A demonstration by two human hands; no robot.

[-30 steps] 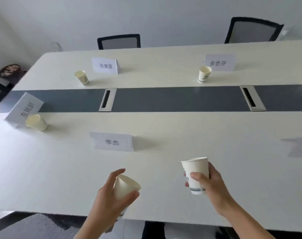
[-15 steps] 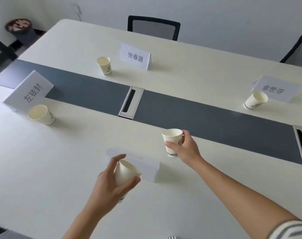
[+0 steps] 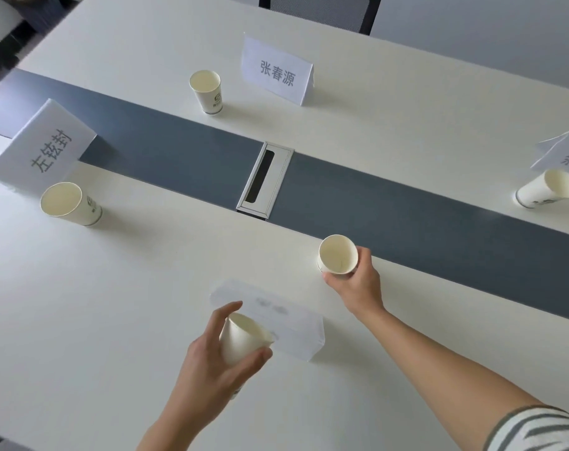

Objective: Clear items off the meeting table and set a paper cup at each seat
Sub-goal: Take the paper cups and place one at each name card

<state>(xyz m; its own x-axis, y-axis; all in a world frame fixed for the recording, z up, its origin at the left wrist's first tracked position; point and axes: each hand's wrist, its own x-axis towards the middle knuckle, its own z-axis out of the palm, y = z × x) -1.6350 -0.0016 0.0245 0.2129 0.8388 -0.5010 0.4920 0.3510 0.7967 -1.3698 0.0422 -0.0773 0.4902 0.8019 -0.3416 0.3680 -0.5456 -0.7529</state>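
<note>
My right hand (image 3: 353, 286) grips a white paper cup (image 3: 336, 254) on the white table (image 3: 97, 304), just in front of the dark centre strip and beyond the near name card (image 3: 296, 323). My left hand (image 3: 211, 362) holds a second paper cup (image 3: 240, 336) tilted above the table, in front of that card. Three more cups stand at other seats: one at the left (image 3: 69, 203), one at the far side (image 3: 206, 91), one at the right (image 3: 546, 192).
Folded name cards stand at the left (image 3: 45, 148), the far side (image 3: 276, 71) and the right edge (image 3: 566, 156). A metal cable hatch (image 3: 264, 179) sits in the dark grey strip (image 3: 423, 219). A black chair (image 3: 322, 9) is behind the far side.
My right hand has reached forward and lowered its cup to the table beyond the near name card. My left hand keeps its cup in about the same place. The view has tilted down.
</note>
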